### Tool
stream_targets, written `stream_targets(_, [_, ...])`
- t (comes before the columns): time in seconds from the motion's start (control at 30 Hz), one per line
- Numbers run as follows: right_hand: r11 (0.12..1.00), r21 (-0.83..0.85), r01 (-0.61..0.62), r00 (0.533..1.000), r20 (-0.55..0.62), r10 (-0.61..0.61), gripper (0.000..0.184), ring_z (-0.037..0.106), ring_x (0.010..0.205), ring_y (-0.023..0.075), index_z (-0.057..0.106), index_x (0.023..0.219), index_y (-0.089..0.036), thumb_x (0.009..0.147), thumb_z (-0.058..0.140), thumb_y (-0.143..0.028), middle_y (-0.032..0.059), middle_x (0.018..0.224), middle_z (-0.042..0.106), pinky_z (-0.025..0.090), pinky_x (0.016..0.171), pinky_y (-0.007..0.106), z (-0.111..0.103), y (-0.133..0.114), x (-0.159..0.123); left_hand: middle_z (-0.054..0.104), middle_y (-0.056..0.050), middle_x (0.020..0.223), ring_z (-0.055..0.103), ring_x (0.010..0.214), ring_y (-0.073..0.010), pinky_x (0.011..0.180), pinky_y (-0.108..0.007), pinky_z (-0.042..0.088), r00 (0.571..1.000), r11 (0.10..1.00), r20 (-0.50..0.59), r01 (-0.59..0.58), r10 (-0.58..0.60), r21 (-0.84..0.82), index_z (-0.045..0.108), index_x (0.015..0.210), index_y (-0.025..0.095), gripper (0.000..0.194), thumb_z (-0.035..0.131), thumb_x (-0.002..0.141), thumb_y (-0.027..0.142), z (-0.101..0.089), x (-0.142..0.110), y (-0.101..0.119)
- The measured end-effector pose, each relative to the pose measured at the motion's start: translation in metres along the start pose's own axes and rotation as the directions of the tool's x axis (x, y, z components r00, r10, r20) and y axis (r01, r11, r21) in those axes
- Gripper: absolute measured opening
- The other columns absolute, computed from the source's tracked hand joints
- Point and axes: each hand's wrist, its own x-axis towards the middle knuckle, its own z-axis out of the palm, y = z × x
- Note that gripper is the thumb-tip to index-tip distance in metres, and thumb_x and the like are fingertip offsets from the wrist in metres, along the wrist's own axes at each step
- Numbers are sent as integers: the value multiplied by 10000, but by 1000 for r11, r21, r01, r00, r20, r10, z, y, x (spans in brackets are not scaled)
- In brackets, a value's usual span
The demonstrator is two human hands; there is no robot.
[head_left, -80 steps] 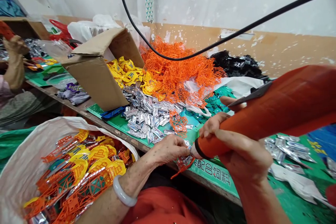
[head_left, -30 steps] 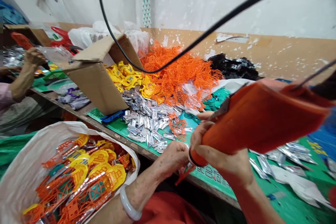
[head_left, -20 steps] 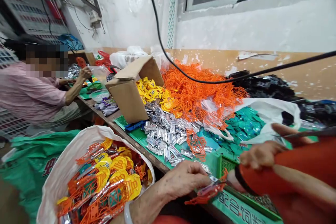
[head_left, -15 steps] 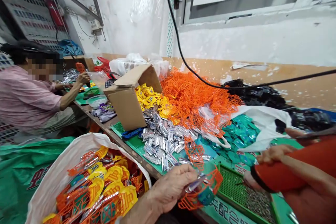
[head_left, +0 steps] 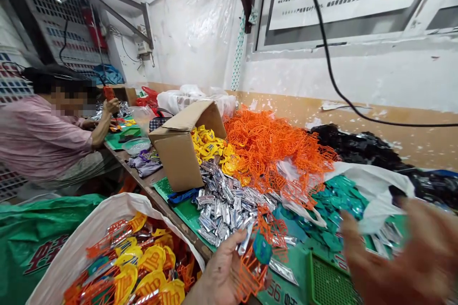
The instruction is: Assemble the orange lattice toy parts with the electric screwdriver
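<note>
A surface point(head_left: 298, 258) extends on either side of a cardboard box point(head_left: 181, 159). Nearer than the box, a white sack point(head_left: 67, 257) holds yellow and orange parts point(head_left: 152, 257). Right of the box lies an orange heap point(head_left: 272, 145). Farther right and nearer, the blurred right hand point(head_left: 404, 252) is spread. Just nearer than the box, rightward, the left hand point(head_left: 220, 269) pinches an orange frame point(head_left: 248, 274).

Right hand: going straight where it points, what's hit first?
Probably the pile of teal pieces, up-left of the right hand; the white plastic bag lies close to that line. The hand is blurred, so depth is unclear.
</note>
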Motion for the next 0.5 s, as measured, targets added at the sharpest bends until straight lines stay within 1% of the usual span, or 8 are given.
stream_targets(0.07, [986, 35, 166, 963, 209, -170, 394, 483, 1197, 364, 591, 1195, -253, 809, 662, -284, 127, 1207, 579, 326, 1018, 593, 40, -25, 11, 700, -68, 587, 600, 463, -182, 547, -320, 477, 999, 999, -13, -41, 41, 16, 692, 743, 114, 388, 503, 902, 414, 0, -3, 4])
stream_targets(0.1, [981, 69, 183, 917, 349, -195, 266, 529, 1115, 326, 627, 1111, -208, 863, 583, -293, 130, 1113, 611, 389, 972, 546, 64, -35, 16, 698, -62, 581, 585, 444, -174, 520, -310, 461, 998, 998, -12, -65, 66, 16, 694, 737, 119, 385, 510, 900, 416, 0, -5, 6])
stream_targets(0.13, [980, 71, 187, 807, 558, -194, 235, 542, 1080, 293, 635, 1082, -179, 907, 509, -274, 133, 1082, 622, 406, 966, 511, 90, -43, 20, 699, -55, 581, 575, 438, -164, 508, -300, 451, 996, 996, -4, -87, 87, 8, 696, 730, 125, 373, 528, 892, 416, -1, -7, 8])
stream_targets(0.17, [976, 85, 200, 731, 650, -207, 221, 561, 1049, 265, 652, 1052, -172, 917, 498, -253, 126, 1058, 640, 433, 945, 463, 116, -50, 24, 703, -49, 590, 576, 448, -157, 509, -290, 447, 994, 994, 13, -107, 107, -8, 697, 721, 131, 348, 561, 875, 412, -3, -9, 10])
stream_targets(0.23, [967, 110, 228, 622, 748, -232, 173, 585, 1003, 218, 675, 990, -178, 915, 533, -244, 104, 1036, 658, 472, 896, 380, 167, -64, 27, 715, -44, 617, 600, 502, -155, 542, -281, 456, 987, 989, 73, -139, 142, -50, 703, 705, 141, 282, 653, 814, 396, -10, -13, 13])
stream_targets(0.33, [956, 109, 272, 485, 843, -234, 212, 606, 1009, 196, 632, 1062, -165, 926, 558, -310, 75, 1118, 635, 505, 883, 405, 229, -84, 26, 757, -63, 764, 659, 667, -189, 634, -296, 488, 963, 976, 179, -183, 203, -119, 734, 767, 153, 260, 789, 674, 390, -23, -18, 18])
stream_targets(0.43, [954, 93, 284, 401, 893, -206, 292, 606, 1051, 211, 591, 1170, -174, 928, 560, -334, 91, 1218, 598, 517, 897, 431, 269, -99, 22, 761, -66, 948, 677, 827, -211, 685, -280, 500, 931, 950, 210, -272, 300, -152, 751, 910, 192, 414, 879, 543, 334, -33, -22, 24])
stream_targets(0.5, [964, 80, 254, 365, 915, -172, 317, 603, 1067, 221, 578, 1198, -171, 924, 567, -330, 96, 1236, 588, 517, 902, 442, 285, -103, 20, 757, -53, 915, 678, 797, -186, 673, -243, 496, 916, 930, 164, -356, 367, -97, 752, 928, 199, 454, 903, 501, 231, -37, -23, 28])
